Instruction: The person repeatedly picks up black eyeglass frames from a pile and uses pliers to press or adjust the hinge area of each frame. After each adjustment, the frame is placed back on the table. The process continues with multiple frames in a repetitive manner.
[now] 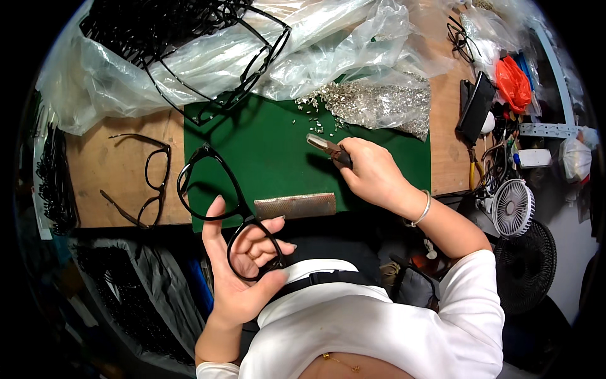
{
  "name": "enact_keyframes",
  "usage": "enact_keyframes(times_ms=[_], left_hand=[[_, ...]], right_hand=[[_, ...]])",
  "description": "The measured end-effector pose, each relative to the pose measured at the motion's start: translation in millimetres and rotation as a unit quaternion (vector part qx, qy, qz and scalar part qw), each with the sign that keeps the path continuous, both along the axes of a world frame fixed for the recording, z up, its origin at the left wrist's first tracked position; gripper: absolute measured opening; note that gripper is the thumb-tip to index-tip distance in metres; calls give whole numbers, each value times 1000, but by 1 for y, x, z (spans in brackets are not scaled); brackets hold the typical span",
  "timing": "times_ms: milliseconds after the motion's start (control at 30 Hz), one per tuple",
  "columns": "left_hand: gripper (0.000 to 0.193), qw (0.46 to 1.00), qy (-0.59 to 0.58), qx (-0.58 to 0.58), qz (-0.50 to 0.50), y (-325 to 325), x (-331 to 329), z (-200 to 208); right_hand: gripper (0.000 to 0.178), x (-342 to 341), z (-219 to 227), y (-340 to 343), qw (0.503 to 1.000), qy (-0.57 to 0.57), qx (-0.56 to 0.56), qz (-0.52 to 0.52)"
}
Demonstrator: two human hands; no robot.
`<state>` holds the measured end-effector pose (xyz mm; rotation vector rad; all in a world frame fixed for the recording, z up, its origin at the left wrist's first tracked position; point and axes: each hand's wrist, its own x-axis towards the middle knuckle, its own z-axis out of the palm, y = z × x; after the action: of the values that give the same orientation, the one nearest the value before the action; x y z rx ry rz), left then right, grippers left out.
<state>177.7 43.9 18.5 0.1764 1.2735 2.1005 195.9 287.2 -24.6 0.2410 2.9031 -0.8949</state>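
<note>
My left hand (242,295) holds a black eyeglass frame (245,215) over the table's near edge, its fingers curled around the lower rim. No lenses or temple arms can be made out on it. My right hand (377,174) is closed around the dark handles of a pair of pliers (325,146), whose jaws point left over the green mat (278,139). Beyond the pliers, small shiny metal pieces (385,101) lie heaped in and beside a clear plastic bag. A flat, worn metal bar (295,206) rests along the mat's near edge, between my hands.
At the left lies another black eyeglass frame (165,165) with temples. One more frame (247,79) rests on plastic sheeting (309,31) by a heap of black frames (151,25). At right are a phone (475,107), a red bag (513,84) and a white fan (512,207).
</note>
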Motion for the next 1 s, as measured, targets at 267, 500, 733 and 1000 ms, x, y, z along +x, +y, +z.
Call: enact_keyframes(times_ms=[267,500,733,1000], left_hand=[[22,993,-70,-62,-66,6,-14,-1],[42,990,0,-123,-63,18,6,-5],[54,987,107,-117,-7,39,25,-12],[51,989,48,-129,-56,37,17,-3]], right_hand=[[11,-5,6,-1,998,-59,-33,-15],[14,2,11,-12,998,-7,-67,-13],[15,8,36,-58,907,76,-408,-69],[19,5,37,-52,745,-109,-641,-147]])
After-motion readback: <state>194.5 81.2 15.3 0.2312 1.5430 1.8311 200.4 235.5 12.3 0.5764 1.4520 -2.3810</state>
